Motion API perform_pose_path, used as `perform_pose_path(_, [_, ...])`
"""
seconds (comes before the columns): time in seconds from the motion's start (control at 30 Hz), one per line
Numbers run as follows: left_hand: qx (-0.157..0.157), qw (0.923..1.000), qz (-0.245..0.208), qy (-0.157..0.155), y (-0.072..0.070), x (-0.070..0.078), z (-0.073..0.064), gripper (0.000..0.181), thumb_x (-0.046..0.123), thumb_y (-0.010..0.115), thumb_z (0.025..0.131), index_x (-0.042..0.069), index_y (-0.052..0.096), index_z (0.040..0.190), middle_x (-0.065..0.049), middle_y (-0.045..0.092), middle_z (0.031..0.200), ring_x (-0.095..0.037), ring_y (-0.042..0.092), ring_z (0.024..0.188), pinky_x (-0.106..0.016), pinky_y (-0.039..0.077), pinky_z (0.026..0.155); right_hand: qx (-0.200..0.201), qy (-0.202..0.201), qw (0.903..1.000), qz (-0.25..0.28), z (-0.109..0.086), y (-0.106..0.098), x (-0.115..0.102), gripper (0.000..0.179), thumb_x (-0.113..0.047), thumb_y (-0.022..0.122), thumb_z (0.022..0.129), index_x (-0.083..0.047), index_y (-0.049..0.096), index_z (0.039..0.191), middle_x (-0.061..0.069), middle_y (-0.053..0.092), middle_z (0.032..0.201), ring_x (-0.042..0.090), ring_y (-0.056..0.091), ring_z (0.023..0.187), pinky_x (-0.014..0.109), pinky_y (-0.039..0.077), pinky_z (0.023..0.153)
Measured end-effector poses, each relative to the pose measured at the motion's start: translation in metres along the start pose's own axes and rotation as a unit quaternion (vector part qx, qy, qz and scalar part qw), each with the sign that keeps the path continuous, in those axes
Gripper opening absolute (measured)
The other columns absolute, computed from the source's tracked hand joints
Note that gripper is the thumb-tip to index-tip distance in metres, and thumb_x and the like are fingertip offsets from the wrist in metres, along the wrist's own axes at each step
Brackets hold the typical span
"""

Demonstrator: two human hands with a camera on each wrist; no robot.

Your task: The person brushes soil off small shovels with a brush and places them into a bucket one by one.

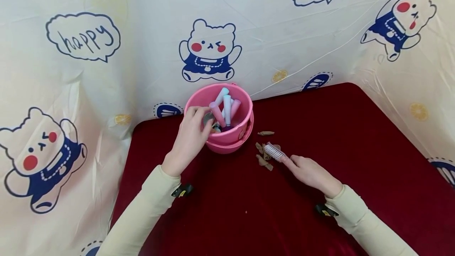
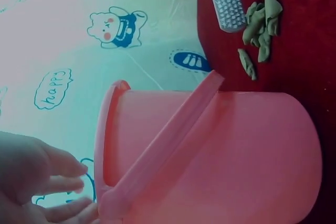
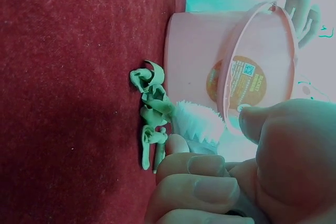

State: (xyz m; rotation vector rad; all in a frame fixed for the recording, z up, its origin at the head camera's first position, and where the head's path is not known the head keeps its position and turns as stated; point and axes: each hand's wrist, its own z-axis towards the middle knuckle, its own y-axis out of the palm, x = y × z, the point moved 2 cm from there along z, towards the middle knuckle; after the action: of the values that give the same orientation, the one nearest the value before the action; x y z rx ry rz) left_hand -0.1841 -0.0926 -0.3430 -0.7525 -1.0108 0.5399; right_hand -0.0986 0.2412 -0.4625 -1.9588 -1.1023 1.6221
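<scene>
My left hand [image 1: 192, 129] is at the near left rim of a pink bucket [image 1: 229, 146], fingers over its opening. In the left wrist view, its fingers [image 2: 65, 169] are spread and loosely bent above the rim. A grey round thing [image 1: 208, 118] shows by the thumb in the head view. Several pale blue and pink tubes [image 1: 217, 113] stand in the bucket. My right hand [image 1: 313, 172] grips the handle of a brush with white bristles [image 1: 273, 151]. The brush head is right at a small pile of curled brown scraps [image 1: 261, 159] on the table.
A dark red cloth covers the table [image 1: 284, 216]. Behind it hangs a pale curtain [image 1: 149, 50] printed with bears. The bucket stands near the table's back edge, its handle [image 2: 168, 129] hanging down. One loose brown scrap [image 1: 266, 133] lies beyond the pile.
</scene>
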Motion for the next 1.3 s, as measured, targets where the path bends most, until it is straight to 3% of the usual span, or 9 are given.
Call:
perform_pose_path(0.17, [0.038, 0.9991, -0.007, 0.018, -0.002, -0.002, -0.013, 0.019, 0.01, 0.066, 0.1, 0.003, 0.068, 0.118, -0.012, 0.058, 0.109, -0.025, 0.054, 0.092, -0.037, 0.051, 0.073, 0.004, -0.027, 0.9996, -0.001, 0.001, -0.002, -0.002, 0.047, -0.042, 0.038, 0.113, -0.008, 0.057, 0.087, -0.001, 0.045, 0.07, 0.014, 0.042, 0.061, 0.031, 0.039, 0.06])
perform_pose_path(0.4, [0.05, 0.9966, -0.029, 0.058, 0.001, -0.006, -0.034, 0.012, 0.009, 0.068, 0.1, 0.006, 0.069, 0.111, -0.006, 0.062, 0.098, -0.02, 0.056, 0.084, -0.035, 0.053, 0.069, 0.031, -0.06, 0.9977, -0.006, 0.005, -0.005, -0.009, 0.046, -0.037, 0.038, 0.114, -0.009, 0.056, 0.083, -0.003, 0.043, 0.067, 0.012, 0.04, 0.058, 0.029, 0.038, 0.059])
perform_pose_path(0.63, [0.068, 0.9887, -0.007, 0.134, 0.019, -0.006, -0.067, 0.008, 0.006, 0.07, 0.097, 0.007, 0.072, 0.105, -0.003, 0.068, 0.096, -0.018, 0.062, 0.083, -0.036, 0.057, 0.076, 0.085, -0.071, 0.9938, -0.009, 0.009, -0.008, -0.015, 0.042, -0.039, 0.039, 0.114, -0.01, 0.063, 0.094, -0.002, 0.045, 0.069, 0.013, 0.039, 0.056, 0.031, 0.039, 0.056])
perform_pose_path(0.7, [0.07, 0.9874, -0.003, 0.142, 0.023, -0.004, -0.075, 0.009, 0.006, 0.071, 0.095, 0.009, 0.072, 0.104, -0.003, 0.069, 0.096, -0.016, 0.063, 0.083, -0.036, 0.058, 0.075, 0.1, -0.077, 0.992, -0.011, 0.01, -0.01, -0.016, 0.037, -0.036, 0.041, 0.113, -0.01, 0.063, 0.097, -0.002, 0.045, 0.069, 0.013, 0.039, 0.056, 0.031, 0.039, 0.055])
perform_pose_path(0.83, [0.057, 0.9905, 0.014, 0.124, 0.03, -0.005, -0.084, 0.008, 0.009, 0.072, 0.096, 0.011, 0.072, 0.104, -0.001, 0.069, 0.095, -0.016, 0.063, 0.082, -0.034, 0.057, 0.071, 0.104, -0.069, 0.9921, 0.008, 0.009, -0.016, -0.014, 0.032, -0.034, 0.044, 0.113, -0.009, 0.057, 0.098, -0.001, 0.044, 0.066, 0.014, 0.042, 0.052, 0.031, 0.041, 0.049])
perform_pose_path(1.07, [0.024, 0.9945, 0.049, 0.09, 0.04, -0.014, -0.096, 0.006, 0.011, 0.071, 0.097, 0.011, 0.073, 0.102, 0.0, 0.067, 0.09, -0.016, 0.061, 0.076, -0.031, 0.054, 0.065, 0.094, -0.02, 0.9946, 0.04, 0.002, -0.026, 0.001, 0.038, -0.041, 0.043, 0.112, -0.007, 0.05, 0.095, 0.003, 0.05, 0.061, 0.02, 0.051, 0.047, 0.035, 0.046, 0.045])
perform_pose_path(1.3, [0.015, 0.9947, 0.068, 0.075, 0.049, -0.025, -0.109, 0.006, 0.01, 0.072, 0.096, 0.011, 0.073, 0.101, 0.0, 0.067, 0.089, -0.017, 0.063, 0.077, -0.034, 0.055, 0.064, 0.164, -0.006, 0.9862, -0.018, 0.001, -0.034, 0.023, 0.035, -0.036, 0.055, 0.106, -0.006, 0.051, 0.09, 0.004, 0.046, 0.069, 0.018, 0.044, 0.058, 0.031, 0.038, 0.052])
